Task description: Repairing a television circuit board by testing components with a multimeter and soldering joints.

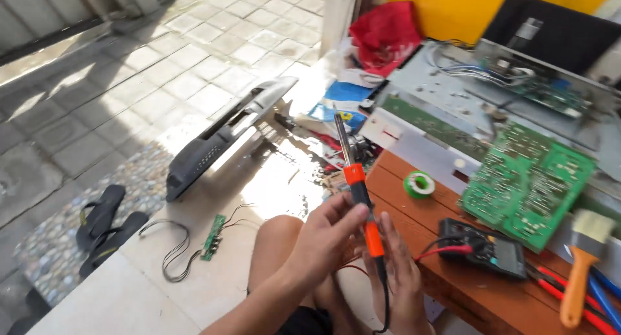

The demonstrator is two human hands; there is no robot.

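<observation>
Both hands, left hand (326,235) and right hand (401,273), grip an orange-handled soldering iron (359,193) beside a green circuit board (527,183).

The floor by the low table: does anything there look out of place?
Yes. A long black plastic housing lies askew on the tiles, and a small green circuit strip with loose wires sits on the bare floor. Both hands hold an orange soldering iron.

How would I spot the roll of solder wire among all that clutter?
Find the low wooden table at the right, in front of the large green circuit board. The solder roll lies on the wood near the table's far left corner, just beyond the soldering iron held in both hands. It is the only small round green spool there.
</observation>
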